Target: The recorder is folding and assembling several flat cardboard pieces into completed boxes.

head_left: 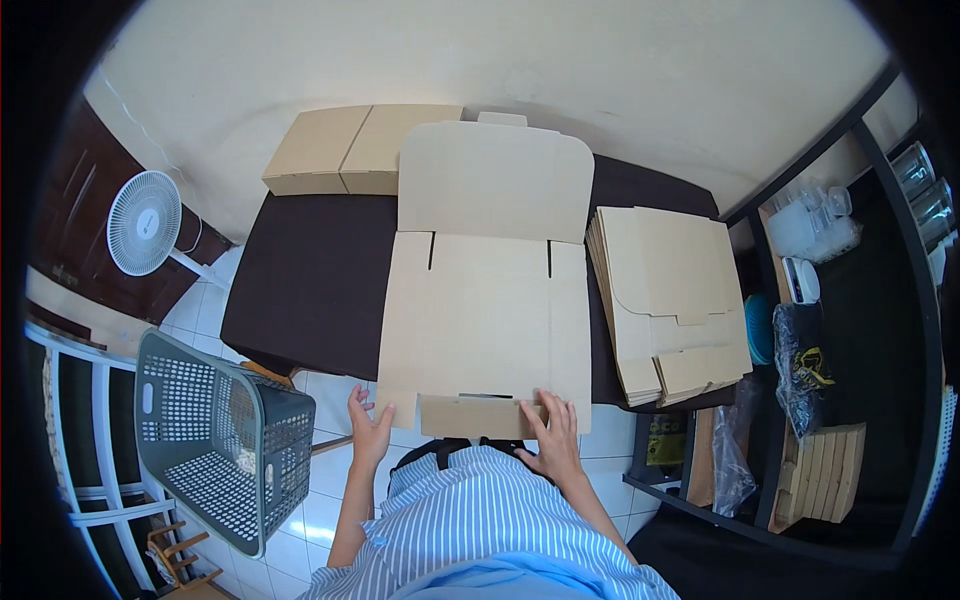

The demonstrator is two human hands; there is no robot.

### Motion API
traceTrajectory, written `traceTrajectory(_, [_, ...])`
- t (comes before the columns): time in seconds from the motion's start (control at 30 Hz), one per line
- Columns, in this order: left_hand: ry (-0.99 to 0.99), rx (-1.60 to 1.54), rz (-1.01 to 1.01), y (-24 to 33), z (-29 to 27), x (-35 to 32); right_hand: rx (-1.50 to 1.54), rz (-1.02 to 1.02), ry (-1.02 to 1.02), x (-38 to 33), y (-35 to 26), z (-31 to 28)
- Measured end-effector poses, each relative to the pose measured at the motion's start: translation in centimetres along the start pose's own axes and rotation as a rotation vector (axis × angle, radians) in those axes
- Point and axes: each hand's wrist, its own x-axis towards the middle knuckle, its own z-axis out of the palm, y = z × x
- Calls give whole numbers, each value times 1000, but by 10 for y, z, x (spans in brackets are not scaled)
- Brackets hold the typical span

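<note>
A flat brown cardboard box blank [480, 320] lies lengthwise on a dark-covered table [300, 270], its near end reaching past the table's front edge toward my body. A narrow flap [470, 417] at that end is bent along its crease, and a slit shows beside it. My left hand [370, 428] is at the near left corner, thumb against the cardboard and fingers apart beyond the edge. My right hand [555, 435] grips the flap's right end, fingers over it and thumb low on the near side.
Folded boxes [350, 150] sit at the back left of the table. To the right lies a stack of flat blanks [670, 290]. A grey-green basket [230, 440] and a white fan [145, 222] stand left. Dark shelving [880, 180] with plastic containers and cardboard pieces is at right.
</note>
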Motion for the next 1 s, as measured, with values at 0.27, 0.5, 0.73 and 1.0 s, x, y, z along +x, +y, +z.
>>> traceTrajectory(0.27, [-379, 545, 619, 76, 12, -27, -145, -21, 6, -5, 14, 25])
traceTrajectory(0.5, [-640, 657, 926, 68, 44, -23, -155, -112, -9, 5, 8, 26])
traceTrajectory(0.73, [-579, 609, 931, 66, 45, -15, -25, -81, -43, 20, -1, -7])
traceTrajectory(1.0, [-852, 351, 532, 103, 37, 31, 102, 13, -228, 55, 12, -35])
